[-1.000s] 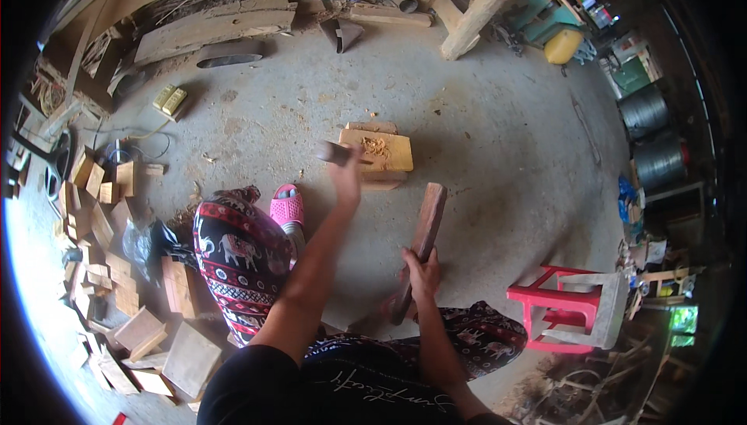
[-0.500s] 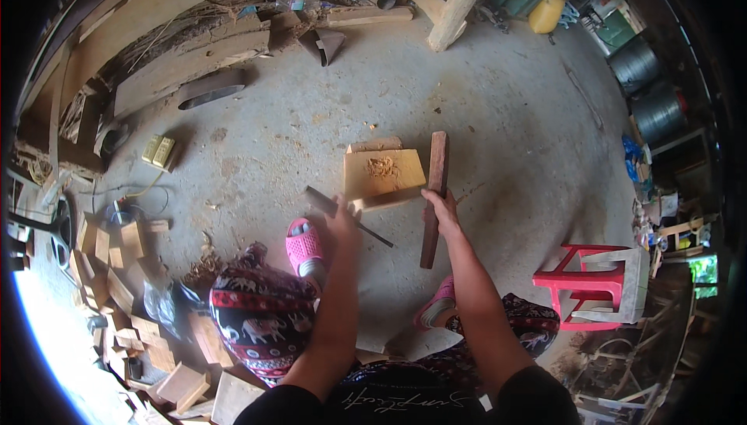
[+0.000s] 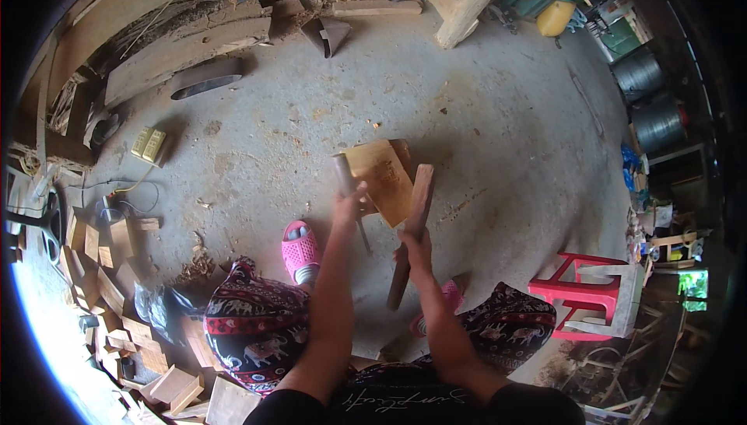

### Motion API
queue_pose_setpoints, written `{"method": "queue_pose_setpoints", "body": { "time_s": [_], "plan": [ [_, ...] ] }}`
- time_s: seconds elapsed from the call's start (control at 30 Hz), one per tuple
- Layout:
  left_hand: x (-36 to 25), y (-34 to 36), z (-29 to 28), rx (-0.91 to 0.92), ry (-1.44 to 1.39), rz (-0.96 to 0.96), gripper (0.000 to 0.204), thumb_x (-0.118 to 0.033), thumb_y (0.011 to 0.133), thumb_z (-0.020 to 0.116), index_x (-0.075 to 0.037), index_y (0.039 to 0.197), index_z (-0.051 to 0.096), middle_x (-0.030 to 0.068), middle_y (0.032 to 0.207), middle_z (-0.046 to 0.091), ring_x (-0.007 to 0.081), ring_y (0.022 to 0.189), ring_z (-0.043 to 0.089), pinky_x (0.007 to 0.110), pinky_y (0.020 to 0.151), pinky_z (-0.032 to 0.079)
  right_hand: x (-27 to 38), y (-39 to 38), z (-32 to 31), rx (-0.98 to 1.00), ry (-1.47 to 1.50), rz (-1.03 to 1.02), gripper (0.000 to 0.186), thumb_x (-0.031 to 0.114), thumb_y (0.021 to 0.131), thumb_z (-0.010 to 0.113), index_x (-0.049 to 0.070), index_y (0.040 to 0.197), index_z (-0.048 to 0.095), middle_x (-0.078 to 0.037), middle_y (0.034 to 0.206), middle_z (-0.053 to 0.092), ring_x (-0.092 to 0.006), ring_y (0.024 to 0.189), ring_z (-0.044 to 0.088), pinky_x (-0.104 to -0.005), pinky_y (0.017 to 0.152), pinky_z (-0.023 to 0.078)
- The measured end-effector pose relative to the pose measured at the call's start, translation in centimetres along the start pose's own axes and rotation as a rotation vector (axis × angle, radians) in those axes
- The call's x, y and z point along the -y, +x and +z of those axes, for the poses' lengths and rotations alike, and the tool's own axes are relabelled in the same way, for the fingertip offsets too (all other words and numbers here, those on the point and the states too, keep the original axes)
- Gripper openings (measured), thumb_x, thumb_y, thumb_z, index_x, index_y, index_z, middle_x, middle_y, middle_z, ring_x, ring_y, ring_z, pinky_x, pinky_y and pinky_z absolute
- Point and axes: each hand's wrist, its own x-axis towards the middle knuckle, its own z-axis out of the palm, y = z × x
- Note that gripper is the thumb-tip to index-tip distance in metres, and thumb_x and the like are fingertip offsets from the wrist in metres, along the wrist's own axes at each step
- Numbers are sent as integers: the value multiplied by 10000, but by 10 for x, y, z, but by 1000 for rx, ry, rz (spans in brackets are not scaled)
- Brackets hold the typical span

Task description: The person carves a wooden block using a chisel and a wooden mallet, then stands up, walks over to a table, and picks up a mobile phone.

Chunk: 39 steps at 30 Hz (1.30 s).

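A pale wooden block [image 3: 379, 162] stands on the floor in front of me, turned at an angle, with a darker patch on its upper face. Another piece of wood shows behind its far right edge. My left hand [image 3: 352, 201] is at the block's left side, closed round a chisel [image 3: 341, 166] whose thick handle points away from me and whose thin blade points back toward me. My right hand [image 3: 415, 254] grips a long, squared wooden bar [image 3: 421, 195] near its middle. The bar slants just right of the block; whether they touch I cannot tell.
Wood offcuts [image 3: 109, 277] are heaped at the left, near a plastic bag [image 3: 154, 308] and shavings [image 3: 198, 262]. A power strip [image 3: 148, 145] lies beyond them. A red plastic stool [image 3: 580, 289] is on its side at right. A wooden post [image 3: 475, 1] stands at the back.
The block has turned clockwise, and the loose shavings on it no longer show. The chisel has swung more upright beside it. My right hand has brought the bar nearer to me and leftward, tilting it.
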Motion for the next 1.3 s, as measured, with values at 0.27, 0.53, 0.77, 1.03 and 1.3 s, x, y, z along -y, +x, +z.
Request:
{"method": "queue_pose_setpoints", "body": {
  "time_s": [0.27, 0.53, 0.77, 1.03, 1.3],
  "plan": [
    [19, -29, 4, 147, 258, 55, 403, -219, 799, 767, -138, 1165, 618, -21, 801, 603, 79, 554, 537, 222, 518, 470, 0, 1, -9, 9, -425, -225, 436, 189, 774, 734, 22, 1104, 503, -134, 858, 578, -249, 625, 621, -359, 537, 518],
    [27, -92, 9, -50, 387, 113, 441, -250, 789, 776, -113, 1163, 587, 9, 853, 609, 92, 521, 549, 241, 486, 476, 10, 64, 19, -181, -1089, -514, 686, 218, 746, 741, 49, 1342, 448, -226, 1153, 486, -390, 1133, 472, -489, 898, 452],
    [4, -136, 28, -164, 354, 88, 472, -219, 819, 739, -106, 1251, 583, 40, 953, 608, 152, 566, 549, 282, 477, 462, 99, -20, 1, 35, -464, -687, 397, 250, 838, 714, 67, 1154, 558, -147, 1013, 588, -269, 1006, 563, -451, 761, 516],
    [43, -118, 54, -122, 360, 42, 366, -185, 829, 721, -69, 1141, 569, 61, 885, 588, 155, 570, 549, 261, 480, 478, 308, -274, -90, 1548, 953, -726, 357, 342, 979, 480, 15, 898, 596, -181, 846, 581, -247, 764, 615, -339, 679, 517],
    [75, -120, 69, 42, 397, -33, 353, -202, 831, 743, -77, 1113, 573, 76, 857, 584, 160, 546, 547, 270, 443, 462, 347, -344, -122, 1699, 891, -1007, 354, 344, 982, 490, 8, 948, 597, -175, 928, 586, -229, 842, 605, -342, 734, 508]
  ]
}}
